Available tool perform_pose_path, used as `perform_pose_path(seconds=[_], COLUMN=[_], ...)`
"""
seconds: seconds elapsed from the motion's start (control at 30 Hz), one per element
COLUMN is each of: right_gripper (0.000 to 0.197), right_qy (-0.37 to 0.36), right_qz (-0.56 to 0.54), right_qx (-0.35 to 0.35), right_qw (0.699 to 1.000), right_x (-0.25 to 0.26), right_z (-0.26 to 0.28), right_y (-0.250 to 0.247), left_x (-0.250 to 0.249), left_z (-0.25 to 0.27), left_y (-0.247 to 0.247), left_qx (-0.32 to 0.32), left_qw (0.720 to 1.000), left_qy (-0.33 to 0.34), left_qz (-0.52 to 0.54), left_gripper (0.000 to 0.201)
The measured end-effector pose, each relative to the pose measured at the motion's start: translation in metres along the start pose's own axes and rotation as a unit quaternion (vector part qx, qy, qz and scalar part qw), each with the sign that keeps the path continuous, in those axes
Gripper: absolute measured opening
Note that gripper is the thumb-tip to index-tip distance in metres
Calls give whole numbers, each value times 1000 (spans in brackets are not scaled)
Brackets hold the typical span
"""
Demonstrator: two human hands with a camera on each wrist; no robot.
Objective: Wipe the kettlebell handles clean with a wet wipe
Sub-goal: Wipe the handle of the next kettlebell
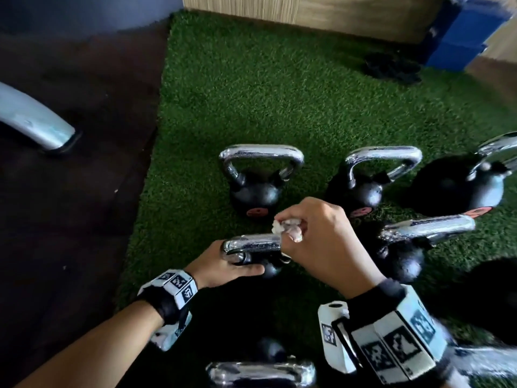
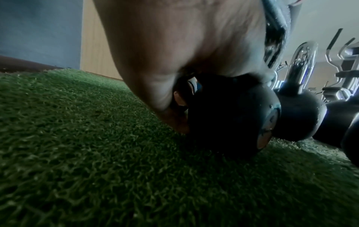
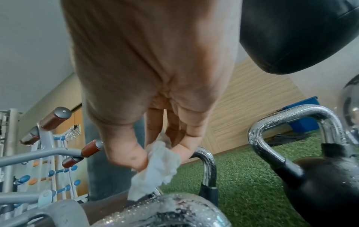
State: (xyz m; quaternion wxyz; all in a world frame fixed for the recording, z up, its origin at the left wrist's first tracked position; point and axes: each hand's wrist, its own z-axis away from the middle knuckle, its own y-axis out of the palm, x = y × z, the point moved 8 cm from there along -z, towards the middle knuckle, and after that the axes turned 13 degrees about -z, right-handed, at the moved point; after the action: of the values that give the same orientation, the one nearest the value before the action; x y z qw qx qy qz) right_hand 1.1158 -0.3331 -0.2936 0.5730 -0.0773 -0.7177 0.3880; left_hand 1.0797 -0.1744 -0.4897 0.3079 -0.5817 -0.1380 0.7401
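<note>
The kettlebell being cleaned [image 1: 268, 268] stands on the green turf [image 1: 251, 93], closest to the person among several others. Its chrome handle [image 1: 251, 243] runs left to right across the head view, so the long axis lies crosswise to both forearms.

The right hand [image 1: 321, 239] is above the right end of this handle. Its grip is closed on a crumpled wet wipe [image 1: 282, 226]: the thumb and fingertips pinch it, and in the right wrist view the wipe [image 3: 155, 165] hangs down from the pinch toward the metal. The wipe touches the bar at about its right end.

The left hand [image 1: 223, 266] is at the left end, lower, and its fingers are curled around the left post of the handle and the black ball to keep it steady.

I judge that the uncovered part of the bar lies to the left of the wipe, so the next stroke should go along the bar toward the left hand. The right hand is the nearer one for this.
</note>
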Motion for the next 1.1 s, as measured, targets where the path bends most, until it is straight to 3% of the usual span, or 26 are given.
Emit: perform_pose_path(seconds=[0.27, 0.43, 0.6, 0.97, 1.1], right_gripper=[26, 25, 15, 19, 20], right_qy=[-17, -21, -22, 27, 81], right_qz=[87, 86, 77, 123, 130], right_qx=[46, 53, 76, 56, 35], right_qw=[995, 995, 994, 990, 988], right_x=[6, 13, 11, 4, -23], right_z=[-9, -14, -15, -1, 8], right_y=[14, 19, 31, 15, 2], left_x=[1, 12, 5, -1, 0], left_z=[1, 1, -3, -2, 0], left_y=[-2, 1, 1, -1, 0], left_qx=[-65, -103, -83, -75, -91], left_qw=[995, 992, 991, 991, 991], left_qy=[79, 75, 105, 111, 102], left_qz=[-21, 10, 1, 10, 8], left_gripper=[60, 63, 62, 58, 58])
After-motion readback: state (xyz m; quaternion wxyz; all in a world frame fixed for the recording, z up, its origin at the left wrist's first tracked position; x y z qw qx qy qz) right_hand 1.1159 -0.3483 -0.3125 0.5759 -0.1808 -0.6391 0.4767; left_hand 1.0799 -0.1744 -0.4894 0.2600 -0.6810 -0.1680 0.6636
